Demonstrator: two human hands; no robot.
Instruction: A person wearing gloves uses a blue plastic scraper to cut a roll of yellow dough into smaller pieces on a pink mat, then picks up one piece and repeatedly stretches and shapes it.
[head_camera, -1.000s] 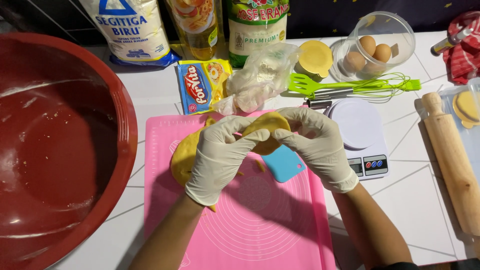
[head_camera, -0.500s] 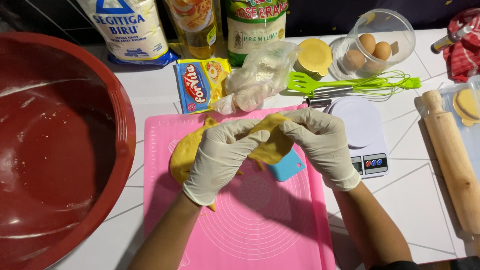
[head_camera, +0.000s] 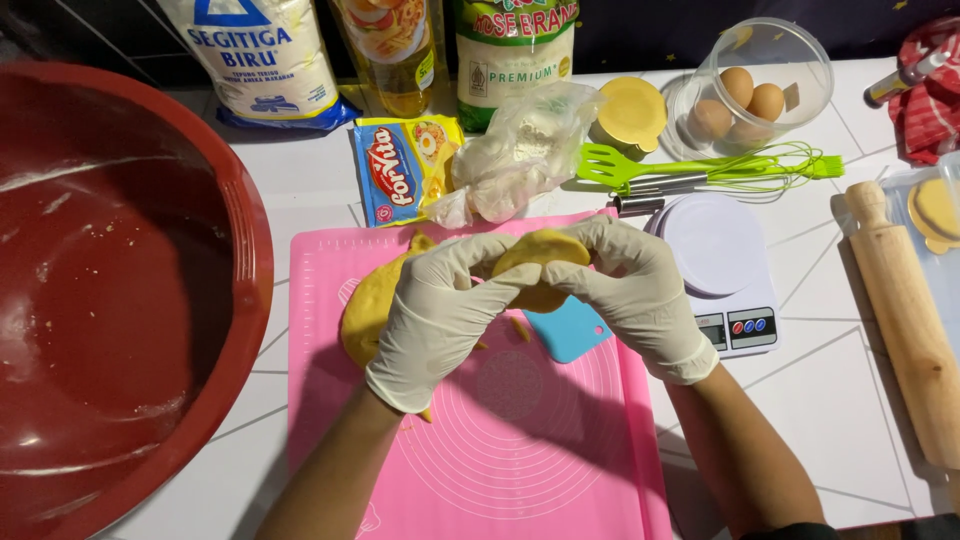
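Both gloved hands, left hand (head_camera: 437, 318) and right hand (head_camera: 628, 290), have pulled the yellow dough piece (head_camera: 537, 268) higher off the pink mat (head_camera: 560, 460), fingers clamped, folding it.

The mat (head_camera: 520, 440) lies mid-worktop (head_camera: 850, 400). Left of the mat stands the bowl (head_camera: 110, 290); right of it the scale (head_camera: 720, 260), and farther right the rolling pin (head_camera: 905, 310). Behind the mat lie a sachet (head_camera: 395, 170) and a bag (head_camera: 520, 150), with the whisk (head_camera: 740, 175) and, probably, a spatula (head_camera: 620, 165) beside them. On the mat sit dough (head_camera: 365, 305) and a scraper (head_camera: 570, 330).
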